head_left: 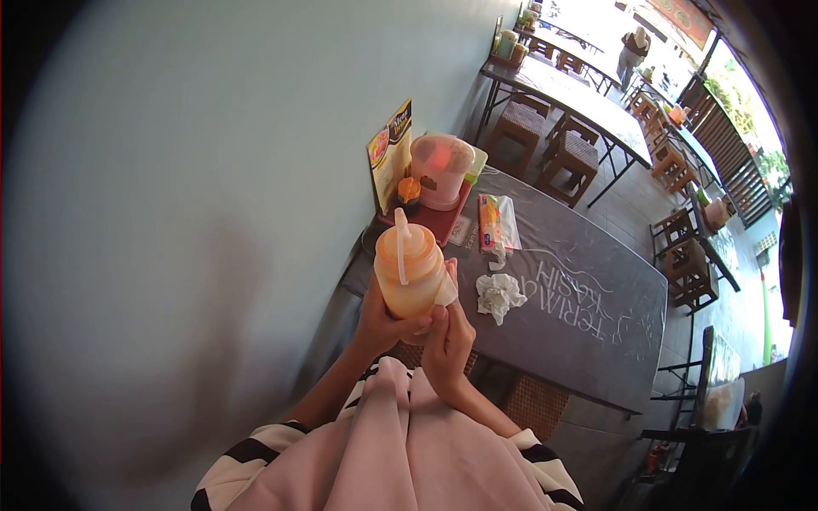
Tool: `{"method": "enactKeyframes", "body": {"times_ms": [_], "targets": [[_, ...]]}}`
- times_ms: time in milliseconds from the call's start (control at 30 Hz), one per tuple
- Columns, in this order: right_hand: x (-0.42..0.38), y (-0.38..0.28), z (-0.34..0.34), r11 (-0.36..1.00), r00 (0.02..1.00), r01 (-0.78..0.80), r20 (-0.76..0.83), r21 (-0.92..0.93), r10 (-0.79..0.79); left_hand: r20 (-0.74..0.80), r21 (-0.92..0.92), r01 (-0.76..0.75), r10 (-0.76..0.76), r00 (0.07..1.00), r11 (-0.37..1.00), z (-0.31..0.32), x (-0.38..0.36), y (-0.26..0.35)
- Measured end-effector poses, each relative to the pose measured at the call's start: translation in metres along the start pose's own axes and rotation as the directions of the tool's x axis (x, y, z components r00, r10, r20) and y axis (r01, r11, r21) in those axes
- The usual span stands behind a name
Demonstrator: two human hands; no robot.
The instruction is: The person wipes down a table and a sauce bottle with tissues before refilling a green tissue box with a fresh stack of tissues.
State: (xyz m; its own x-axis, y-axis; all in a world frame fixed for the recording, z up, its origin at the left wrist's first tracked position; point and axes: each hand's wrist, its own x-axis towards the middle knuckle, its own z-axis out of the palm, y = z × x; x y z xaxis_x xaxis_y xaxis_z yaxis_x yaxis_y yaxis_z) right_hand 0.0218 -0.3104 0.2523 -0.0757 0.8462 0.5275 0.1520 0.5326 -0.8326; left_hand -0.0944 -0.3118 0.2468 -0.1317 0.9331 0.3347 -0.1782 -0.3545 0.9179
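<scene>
An orange-topped squeeze bottle (409, 271) with a capped spout stands upright in my left hand (379, 319), whose fingers wrap round its lower part. Against the bottle's right side, my right hand (447, 336) pinches a piece of white tissue (446, 291). Behind the bottle, a red tray (430, 223) holds a pink-lidded container (441, 170), a small orange-capped jar (409, 191) and an upright menu card (392, 153). A crumpled tissue (499, 296) lies on the dark table (588, 289), near an opened tissue pack (498, 225).
A pale wall (213, 170) runs along the left. Woven stools (532, 409) stand under the near table's edge. Further tables (579, 94) with stools (569, 157) fill the back and right. A person (633, 53) stands far off at the top right.
</scene>
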Motion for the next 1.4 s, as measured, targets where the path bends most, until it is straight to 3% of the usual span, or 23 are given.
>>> {"method": "enactKeyframes", "body": {"times_ms": [67,233,267,300,333,367,433,500,533,567,633,667,833,967,1033,1067,1133,1167,1233,1267,1333,1400], "targets": [[0.011,-0.005,-0.005,0.979,0.999,-0.040,-0.007,0.200,0.042,-0.001,0.054,-0.005,0.006,1.000,0.999,0.000,-0.001,-0.002],[0.046,-0.025,-0.034,0.975,0.993,0.109,-0.069,0.195,-0.097,0.022,0.308,-0.043,0.038,0.999,0.950,0.009,0.005,0.024],[0.050,-0.034,-0.040,0.930,0.925,0.358,-0.106,-0.079,-0.365,0.023,0.394,-0.033,0.026,0.999,0.919,0.010,0.005,0.028],[0.054,-0.042,-0.044,0.758,0.792,0.552,-0.066,-0.348,-0.607,0.024,0.476,-0.024,0.014,1.000,0.879,0.011,0.005,0.029],[0.054,-0.051,-0.040,0.676,0.723,0.606,-0.064,-0.419,-0.688,0.025,0.475,-0.025,0.016,1.000,0.880,0.011,0.004,0.021],[0.054,-0.054,-0.036,0.674,0.722,0.606,-0.063,-0.422,-0.689,-0.002,0.484,-0.076,0.088,0.996,0.872,0.009,0.002,0.006],[0.055,-0.058,-0.031,0.623,0.795,0.588,0.228,-0.516,-0.562,-0.025,0.491,-0.126,0.159,0.987,0.862,0.011,0.000,-0.005],[0.054,-0.059,-0.022,0.638,0.843,0.528,0.259,-0.560,-0.471,0.091,0.830,-0.241,0.303,0.949,0.503,0.013,-0.002,-0.007],[0.055,-0.063,-0.020,0.567,0.830,0.548,0.312,-0.615,-0.462,0.089,0.898,-0.223,0.339,0.936,0.379,0.020,0.000,-0.004],[0.054,-0.065,-0.019,0.493,0.818,0.563,0.362,-0.663,-0.448,0.089,0.899,-0.224,0.343,0.935,0.376,0.017,0.002,-0.002],[0.052,-0.057,-0.020,0.480,0.806,0.577,0.365,-0.661,-0.465,0.046,0.758,-0.262,0.352,0.935,0.597,0.011,0.003,0.003],[0.054,-0.054,-0.025,0.482,0.790,0.601,0.383,-0.638,-0.478,0.043,0.758,-0.259,0.350,0.936,0.599,0.011,0.003,0.006],[0.049,-0.037,-0.042,0.466,0.722,0.679,0.402,-0.567,-0.563,-0.126,0.575,-0.064,0.165,0.978,0.815,0.018,-0.002,0.018],[0.050,-0.040,-0.043,0.432,0.712,0.686,0.418,-0.585,-0.565,-0.082,0.635,-0.080,0.171,0.982,0.768,0.014,0.000,0.015],[0.059,-0.052,-0.036,0.492,0.755,0.650,0.416,-0.579,-0.508,0.087,0.703,-0.263,0.287,0.954,0.661,0.012,0.003,0.008],[0.066,-0.054,-0.032,0.492,0.759,0.645,0.413,-0.585,-0.504,0.093,0.700,-0.265,0.284,0.954,0.663,0.015,0.002,0.006],[0.079,-0.056,-0.024,0.424,0.791,0.612,0.510,-0.668,-0.338,0.080,0.708,-0.184,0.181,0.980,0.682,0.023,-0.002,0.002],[0.083,-0.061,-0.021,0.421,0.793,0.609,0.506,-0.672,-0.339,0.086,0.706,-0.189,0.183,0.979,0.682,0.025,-0.001,0.003],[0.087,-0.069,-0.018,0.388,0.821,0.535,0.570,-0.750,-0.029,0.093,0.714,-0.215,0.214,0.972,0.667,0.026,0.001,0.006],[0.086,-0.068,-0.018,0.389,0.823,0.532,0.568,-0.752,-0.028,0.096,0.713,-0.216,0.213,0.972,0.666,0.024,0.001,0.006],[0.082,-0.064,-0.018,0.411,0.790,0.611,0.560,-0.677,-0.251,0.118,0.768,-0.250,0.252,0.960,0.589,0.015,0.002,0.005],[0.076,-0.063,-0.022,0.460,0.780,0.624,0.537,-0.631,-0.321,0.112,0.782,-0.244,0.255,0.960,0.574,0.012,0.000,0.004]]}}
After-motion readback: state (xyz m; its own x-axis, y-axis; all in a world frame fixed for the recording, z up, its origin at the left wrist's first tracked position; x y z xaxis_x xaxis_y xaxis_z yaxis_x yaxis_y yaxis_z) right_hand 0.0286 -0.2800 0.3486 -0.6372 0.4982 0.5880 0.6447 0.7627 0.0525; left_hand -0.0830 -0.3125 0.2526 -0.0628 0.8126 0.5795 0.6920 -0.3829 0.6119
